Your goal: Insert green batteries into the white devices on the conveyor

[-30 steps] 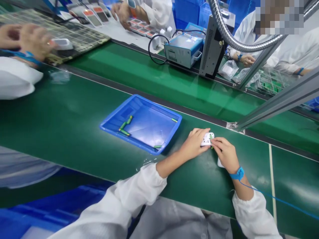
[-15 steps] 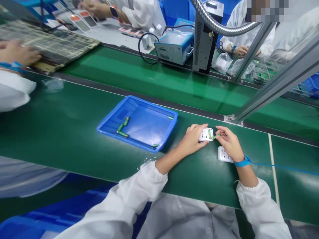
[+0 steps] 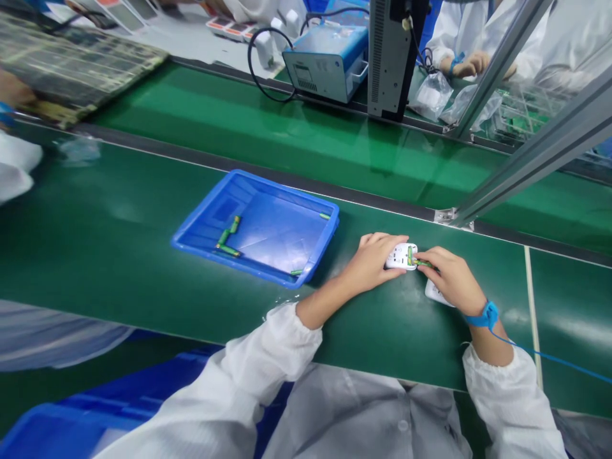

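Note:
My left hand (image 3: pixel 373 262) grips a small white plastic device (image 3: pixel 398 256) from its left side and steadies it on the green bench. A green battery lies in the open slot at the device's right end. My right hand (image 3: pixel 452 277), a blue strap round its wrist, pinches another green battery (image 3: pixel 423 262) against that end. Whether this battery is inside the slot I cannot tell. Partly under my right hand lies a second white device (image 3: pixel 437 294). To the left, a blue tray (image 3: pixel 255 275) holds several green batteries (image 3: pixel 228 248).
A metal post (image 3: pixel 516 146) rises from the bench's back rail at the right. Behind the rail stand a blue-and-grey box unit (image 3: pixel 322 67) and a dark upright case (image 3: pixel 394 60). A wire rack (image 3: pixel 86 70) and another person's sleeve (image 3: pixel 16 166) are at the far left.
My right hand has turned further over the second device, covering more of it, and the pinched battery now points more level toward the slot. The whole view has shifted slightly.

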`<action>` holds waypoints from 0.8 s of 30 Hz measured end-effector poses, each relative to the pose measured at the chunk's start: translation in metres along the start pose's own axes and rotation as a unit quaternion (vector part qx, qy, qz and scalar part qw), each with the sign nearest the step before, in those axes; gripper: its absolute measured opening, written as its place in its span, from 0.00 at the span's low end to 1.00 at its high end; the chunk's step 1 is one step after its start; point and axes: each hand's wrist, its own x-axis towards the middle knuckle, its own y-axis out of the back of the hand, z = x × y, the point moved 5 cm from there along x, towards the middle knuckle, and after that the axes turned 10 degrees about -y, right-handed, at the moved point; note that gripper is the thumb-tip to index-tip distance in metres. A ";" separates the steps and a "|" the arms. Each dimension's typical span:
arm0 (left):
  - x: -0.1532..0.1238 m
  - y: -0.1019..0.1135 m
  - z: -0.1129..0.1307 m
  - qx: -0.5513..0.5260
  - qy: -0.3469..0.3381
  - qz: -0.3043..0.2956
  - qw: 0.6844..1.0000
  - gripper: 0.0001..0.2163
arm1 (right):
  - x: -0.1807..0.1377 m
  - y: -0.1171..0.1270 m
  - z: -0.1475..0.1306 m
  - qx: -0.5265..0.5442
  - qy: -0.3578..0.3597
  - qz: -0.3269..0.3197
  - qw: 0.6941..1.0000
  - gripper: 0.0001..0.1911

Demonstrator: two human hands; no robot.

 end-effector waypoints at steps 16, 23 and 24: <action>0.001 0.001 0.001 0.003 0.004 0.000 1.000 0.32 | 0.002 -0.003 -0.002 0.116 -0.135 0.143 0.973 0.11; 0.000 0.000 0.000 0.008 0.016 0.011 1.000 0.32 | -0.001 -0.008 -0.007 0.029 -0.073 0.092 0.993 0.15; 0.000 0.000 0.000 0.009 0.019 0.011 1.000 0.32 | -0.005 -0.012 -0.009 0.010 -0.068 0.072 0.995 0.18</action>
